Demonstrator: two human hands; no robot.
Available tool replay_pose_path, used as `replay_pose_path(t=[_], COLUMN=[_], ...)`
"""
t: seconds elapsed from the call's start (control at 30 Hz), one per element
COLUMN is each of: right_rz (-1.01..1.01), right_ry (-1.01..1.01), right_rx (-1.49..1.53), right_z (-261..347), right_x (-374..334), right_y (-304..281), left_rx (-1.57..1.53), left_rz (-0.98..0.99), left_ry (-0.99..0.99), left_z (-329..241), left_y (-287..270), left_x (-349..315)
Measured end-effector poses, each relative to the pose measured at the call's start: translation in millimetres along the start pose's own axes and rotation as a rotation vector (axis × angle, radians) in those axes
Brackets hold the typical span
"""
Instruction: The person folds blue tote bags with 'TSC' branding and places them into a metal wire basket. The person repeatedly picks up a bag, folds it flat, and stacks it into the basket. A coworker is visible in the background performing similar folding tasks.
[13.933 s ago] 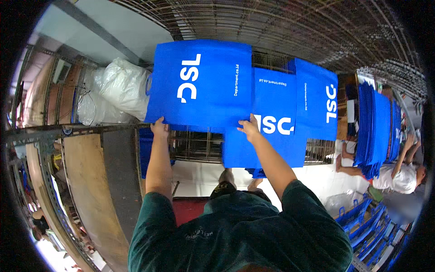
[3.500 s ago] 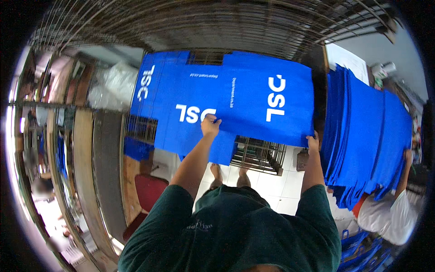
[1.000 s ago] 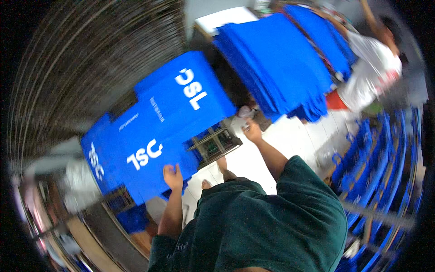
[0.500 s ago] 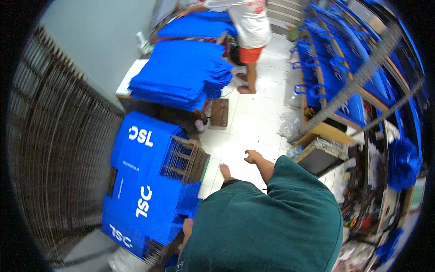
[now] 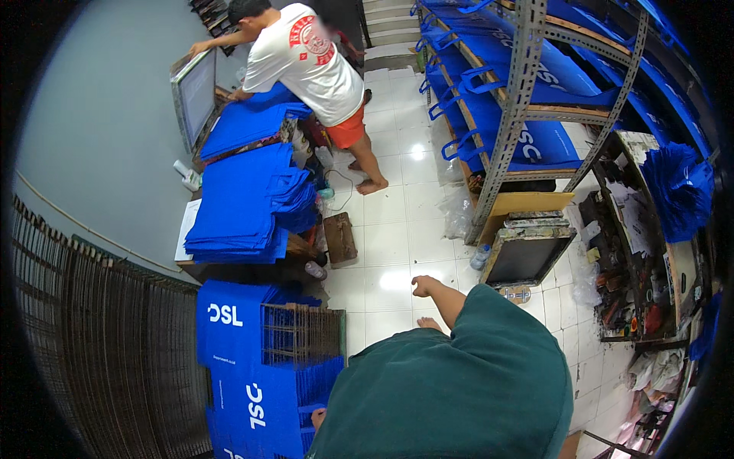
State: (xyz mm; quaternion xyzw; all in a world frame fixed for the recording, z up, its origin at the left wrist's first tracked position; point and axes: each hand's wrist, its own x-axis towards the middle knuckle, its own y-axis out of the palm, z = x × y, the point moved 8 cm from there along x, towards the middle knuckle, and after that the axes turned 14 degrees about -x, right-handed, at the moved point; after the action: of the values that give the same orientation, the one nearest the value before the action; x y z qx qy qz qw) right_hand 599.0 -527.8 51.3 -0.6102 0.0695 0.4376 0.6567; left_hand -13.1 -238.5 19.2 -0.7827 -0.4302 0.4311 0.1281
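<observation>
My right hand (image 5: 420,285) hangs over the white tiled floor in front of my green shirt (image 5: 451,375). Its fingers are loosely bent, with nothing visible in them. Low on my left, a small part of my left hand (image 5: 318,418) shows beside the shirt; its fingers are mostly hidden. It is close to the blue fabric pieces (image 5: 287,382) with white print, which lie over a stack of wire racks (image 5: 303,336). Whether it touches them I cannot tell. One bare foot (image 5: 428,324) shows beyond my shirt.
A person (image 5: 313,69) in a white shirt tilts up a framed screen (image 5: 197,99) at a table of stacked blue fabric (image 5: 241,199). Metal shelving (image 5: 520,115) with blue bags stands right, framed screens (image 5: 527,252) below. Wire racks (image 5: 99,336) line the left wall.
My view has swung toward the right and straightened. The co-worker now bends over the table with the framed screen raised. My right hand still hangs free; the visible foot has shifted.
</observation>
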Motion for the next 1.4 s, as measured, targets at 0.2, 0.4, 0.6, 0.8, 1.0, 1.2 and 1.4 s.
replay_pose_path(t=[0.2,0.4,0.6,0.8,1.0,1.2,1.4], right_rz=[-0.080,-0.033,0.001,-0.023,-0.028,0.085,0.090], right_ry=[0.075,0.228,0.121,0.039,-0.069,-0.095,-0.065], right_rx=[0.071,-0.041,0.004,-0.008,0.021,-0.031,-0.024], right_z=[-118,-229,-224,-147,-92,-80,-107], right_x=[18,24,62,68,77,77,79], right_y=[-32,-7,-15,-54,-47,-26,-26], left_rx=[-0.044,-0.259,0.073,0.160,0.132,0.124,0.109], left_rz=[0.155,0.287,0.177,0.147,0.121,0.104,0.069], left_ry=[0.415,0.436,0.369,0.049,0.103,0.179,0.275], left_z=[-173,-308,-170,-83,-86,-92,-92], left_y=[116,163,151,135,142,141,138], left_x=[5,-69,-39,-62,-61,-62,-59])
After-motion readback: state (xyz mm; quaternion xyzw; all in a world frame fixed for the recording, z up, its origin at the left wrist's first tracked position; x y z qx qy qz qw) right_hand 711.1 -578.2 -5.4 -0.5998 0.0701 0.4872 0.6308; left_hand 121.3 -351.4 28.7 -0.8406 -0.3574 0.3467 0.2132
